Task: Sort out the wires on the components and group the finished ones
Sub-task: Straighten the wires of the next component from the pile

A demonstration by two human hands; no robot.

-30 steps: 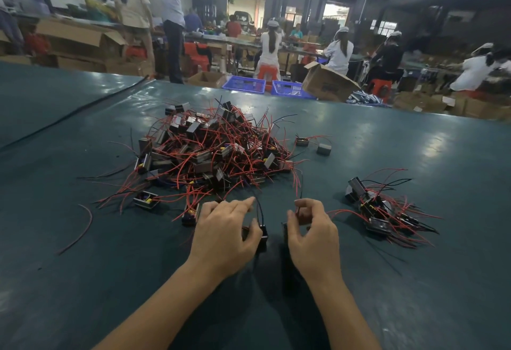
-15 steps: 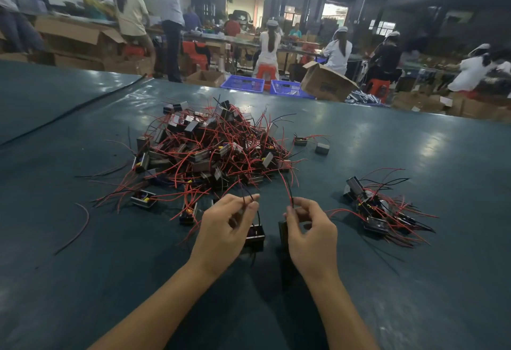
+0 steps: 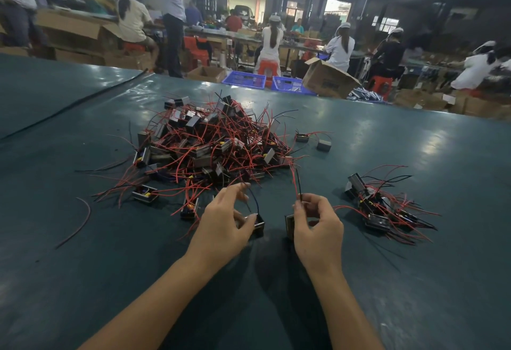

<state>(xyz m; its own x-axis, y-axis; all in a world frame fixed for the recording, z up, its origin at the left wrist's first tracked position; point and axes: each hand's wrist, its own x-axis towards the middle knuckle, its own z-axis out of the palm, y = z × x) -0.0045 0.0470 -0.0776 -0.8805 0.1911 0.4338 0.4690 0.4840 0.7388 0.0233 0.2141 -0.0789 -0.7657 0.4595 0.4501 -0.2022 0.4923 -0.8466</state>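
I see the left hand [image 3: 224, 228] gripping the left component [image 3: 259, 225] between thumb and lower fingers, with its forefinger lifting that part's black wire [image 3: 255, 203]. I judge the body is held fixed so the lead can be pulled straight. The right hand [image 3: 318, 228] pinches the red and black leads above the right component [image 3: 289, 223], probably for the same reason. Both parts sit low over the table [image 3: 414, 142], between the pile [image 3: 215, 145] ahead and the finished group [image 3: 378, 205] to the right, so supply and output are both within reach.

Compared with 1.0 s ago, both hands have spread apart. The leads, then bunched low, are now drawn upward. The pile and the finished group are unchanged.
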